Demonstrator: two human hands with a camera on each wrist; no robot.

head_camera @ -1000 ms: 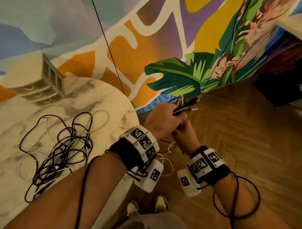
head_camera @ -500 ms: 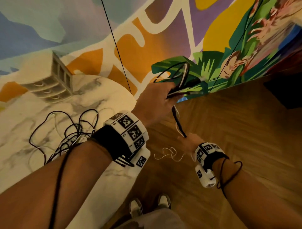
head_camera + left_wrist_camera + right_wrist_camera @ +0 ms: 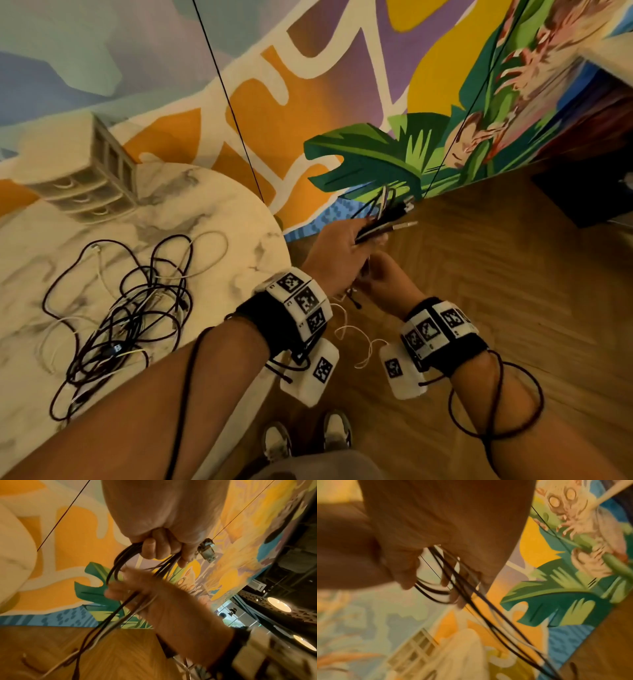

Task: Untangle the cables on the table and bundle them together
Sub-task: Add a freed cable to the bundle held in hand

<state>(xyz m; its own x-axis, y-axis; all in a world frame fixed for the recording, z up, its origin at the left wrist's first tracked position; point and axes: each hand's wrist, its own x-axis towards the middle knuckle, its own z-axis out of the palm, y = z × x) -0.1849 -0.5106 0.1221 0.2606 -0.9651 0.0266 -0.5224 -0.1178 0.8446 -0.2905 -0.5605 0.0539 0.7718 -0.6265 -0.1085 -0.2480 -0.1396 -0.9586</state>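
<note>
Your left hand [image 3: 337, 255] grips a folded bundle of thin cables [image 3: 383, 219] — black and white, metal plugs sticking out — held over the herringbone wood floor [image 3: 479, 274], off the table. Your right hand [image 3: 383, 279] just below closes around the hanging strands. On the round marble table [image 3: 212, 205] lies a tangled cable pile [image 3: 120, 318], beside a small drawer organizer [image 3: 82, 178].

Left hand [image 3: 337, 255] grip curled tight, right hand [image 3: 383, 279] just below, touching

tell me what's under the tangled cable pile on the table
The tangled cable pile lies directly on the round marble table. Whether anything small sits beneath the densest knot cannot be seen.
</note>
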